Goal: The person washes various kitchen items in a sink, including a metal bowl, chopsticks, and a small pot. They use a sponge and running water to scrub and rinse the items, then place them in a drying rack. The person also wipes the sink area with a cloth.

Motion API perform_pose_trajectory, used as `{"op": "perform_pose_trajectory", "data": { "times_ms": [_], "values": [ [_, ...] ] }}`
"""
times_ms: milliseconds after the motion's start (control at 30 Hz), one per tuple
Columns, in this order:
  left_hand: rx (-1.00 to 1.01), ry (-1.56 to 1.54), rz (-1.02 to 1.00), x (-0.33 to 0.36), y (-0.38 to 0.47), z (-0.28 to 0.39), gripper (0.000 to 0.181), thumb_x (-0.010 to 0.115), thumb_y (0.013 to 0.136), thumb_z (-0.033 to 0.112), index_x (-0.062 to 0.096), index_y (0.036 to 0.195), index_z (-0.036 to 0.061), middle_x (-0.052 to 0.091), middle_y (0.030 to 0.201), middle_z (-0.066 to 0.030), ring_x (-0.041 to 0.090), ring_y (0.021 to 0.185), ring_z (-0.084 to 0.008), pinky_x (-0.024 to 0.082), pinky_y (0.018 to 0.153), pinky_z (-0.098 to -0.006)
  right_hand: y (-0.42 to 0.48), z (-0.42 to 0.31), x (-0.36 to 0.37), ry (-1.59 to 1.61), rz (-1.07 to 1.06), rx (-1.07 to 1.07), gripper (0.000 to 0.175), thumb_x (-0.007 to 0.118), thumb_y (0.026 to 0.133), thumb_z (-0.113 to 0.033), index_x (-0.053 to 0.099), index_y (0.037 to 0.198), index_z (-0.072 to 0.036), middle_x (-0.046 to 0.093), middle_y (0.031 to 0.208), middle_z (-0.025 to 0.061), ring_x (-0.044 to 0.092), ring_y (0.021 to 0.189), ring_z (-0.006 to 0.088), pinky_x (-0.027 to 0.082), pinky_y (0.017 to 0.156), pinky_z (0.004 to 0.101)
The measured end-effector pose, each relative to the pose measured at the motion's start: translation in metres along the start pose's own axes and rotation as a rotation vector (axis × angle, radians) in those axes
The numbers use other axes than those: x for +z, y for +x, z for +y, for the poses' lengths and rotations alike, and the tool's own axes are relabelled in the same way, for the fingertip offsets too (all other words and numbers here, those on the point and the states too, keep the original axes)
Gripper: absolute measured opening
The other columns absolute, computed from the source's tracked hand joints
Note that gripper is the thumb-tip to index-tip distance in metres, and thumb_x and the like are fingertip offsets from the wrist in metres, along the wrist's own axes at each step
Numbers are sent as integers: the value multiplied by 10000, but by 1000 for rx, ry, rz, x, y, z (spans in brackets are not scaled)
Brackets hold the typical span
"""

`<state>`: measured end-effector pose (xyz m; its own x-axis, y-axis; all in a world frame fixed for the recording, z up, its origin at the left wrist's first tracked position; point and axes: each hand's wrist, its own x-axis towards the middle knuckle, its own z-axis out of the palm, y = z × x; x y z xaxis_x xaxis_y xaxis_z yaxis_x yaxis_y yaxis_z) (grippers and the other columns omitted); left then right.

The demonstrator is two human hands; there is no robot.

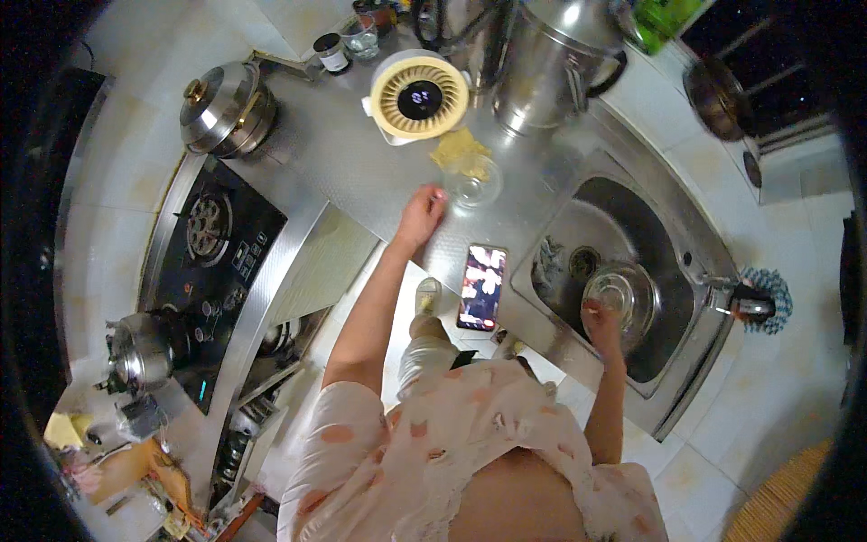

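My left hand [421,215] rests at the steel counter beside a small clear glass bowl [471,191], its fingers curled; whether it holds anything small cannot be told. A crumpled yellow cloth [460,150] lies against the bowl's far side. Over the sink [609,203], my right hand [601,325] grips the near-left rim of a round clear glass bowl or lid [630,298]. The drain [584,261] shows left of it, with a crumpled, pale wet item [548,264] near the sink's left wall. A phone [482,287] with a lit screen is at the counter's front edge.
A cream round appliance [420,98] with a lit display stands behind the cloth. Tall steel kettles [548,68] are to its right, a lidded steel pot [230,112] far left. The black gas hob [223,237] lies left, and the faucet [745,305] at the sink's right edge.
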<state>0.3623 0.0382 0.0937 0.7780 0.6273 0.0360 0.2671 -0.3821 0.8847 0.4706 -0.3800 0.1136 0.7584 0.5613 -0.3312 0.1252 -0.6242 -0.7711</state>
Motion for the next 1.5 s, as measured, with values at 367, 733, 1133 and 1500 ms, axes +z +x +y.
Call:
{"op": "perform_pose_trajectory", "data": {
  "times_ms": [367,733,1133,1500],
  "values": [
    [-157,-657,178,-122,-51,-53,170,411,830,242,443,745,98,383,652,24,317,546,-63,264,494,-201,26,-127,88,-18,169,12,217,557,772,-112,529,970,-27,571,871,108,553,751,198,438,664,296],
    [-87,-471,303,-216,134,-135,162,457,793,246,448,726,99,369,635,31,361,576,-86,309,514,-210,228,-205,174,-546,256,-395,195,455,728,-98,549,899,-88,508,969,112,507,876,292,427,741,380],
    [-382,-912,321,-238,177,-163,250,477,820,326,567,824,94,471,716,49,395,657,-84,303,584,-235,0,-216,-97,14,538,-186,198,585,763,-131,560,935,-37,542,887,48,513,847,142,423,743,265],
    [-534,-652,352,-218,173,-141,376,486,806,336,539,1029,38,517,920,-78,491,726,-216,445,606,-365,-49,-76,-377,-311,984,240,354,617,711,-370,630,821,-34,610,808,65,554,685,130,447,601,244]
  ]
}}
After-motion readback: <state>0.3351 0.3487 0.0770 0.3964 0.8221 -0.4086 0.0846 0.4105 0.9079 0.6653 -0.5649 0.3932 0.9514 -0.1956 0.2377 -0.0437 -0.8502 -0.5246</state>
